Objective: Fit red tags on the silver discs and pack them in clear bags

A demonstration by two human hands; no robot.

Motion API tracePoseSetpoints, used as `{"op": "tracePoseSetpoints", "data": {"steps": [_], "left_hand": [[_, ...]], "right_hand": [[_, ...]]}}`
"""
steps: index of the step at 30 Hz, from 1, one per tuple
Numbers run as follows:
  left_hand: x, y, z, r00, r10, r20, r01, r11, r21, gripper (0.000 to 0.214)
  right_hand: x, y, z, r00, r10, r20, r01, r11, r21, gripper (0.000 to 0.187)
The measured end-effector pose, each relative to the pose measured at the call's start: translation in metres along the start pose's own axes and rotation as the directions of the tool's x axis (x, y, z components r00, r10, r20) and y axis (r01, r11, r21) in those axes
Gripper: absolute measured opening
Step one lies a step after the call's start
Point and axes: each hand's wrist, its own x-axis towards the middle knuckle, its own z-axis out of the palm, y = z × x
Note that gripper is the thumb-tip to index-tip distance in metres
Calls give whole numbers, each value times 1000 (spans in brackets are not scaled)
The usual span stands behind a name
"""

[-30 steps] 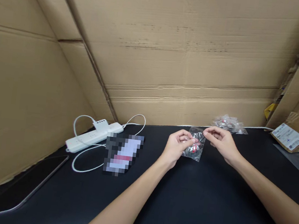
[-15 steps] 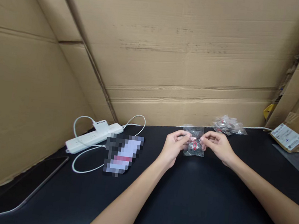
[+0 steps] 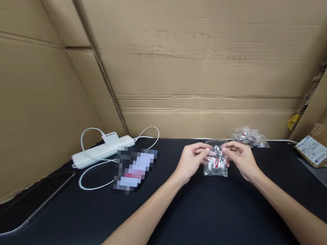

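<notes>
A small clear plastic bag [image 3: 216,169] hangs between my two hands, just above the black tabletop. Inside it are a whitish round item and a small red loop; their exact kind cannot be made out. My left hand [image 3: 194,158] pinches the bag's left side between thumb and fingers. On the opposite side, my right hand [image 3: 239,157] grips the bag's upper right part with its fingertips. Behind my right hand lies a pile of similar clear bags [image 3: 250,137] with red and grey bits in them, against the cardboard wall.
A white power strip [image 3: 103,151] with a plug and looping cable lies at the left, beside a pixelated phone-like object [image 3: 135,170]. A dark tablet [image 3: 25,205] is at the near left. A torn cardboard package [image 3: 324,146] with a white label stands at the right. Cardboard walls surround the table.
The bag has shifted slightly right and down, and its contents show more plainly. Both hands keep hold of it, and the fingers have moved a little.
</notes>
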Motion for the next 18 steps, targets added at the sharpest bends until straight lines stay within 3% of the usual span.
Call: {"op": "tracePoseSetpoints", "data": {"steps": [5, 10, 18], "left_hand": [[-1, 3, 0, 999, 30, 29, -29, 999, -26, 26], [-2, 5, 0, 995, 53, 82, -47, 997, -67, 23], [-1, 5, -1, 998, 39, 50, -36, 997, -66, 11]], "right_hand": [[0, 0, -1, 1000, -1, 6, 0, 998, 60, 27], [-2, 0, -1, 999, -15, -31, 17, 998, 67, 14], [-4, -2, 0, 999, -33, -2, 33, 997, 64, 8]]}}
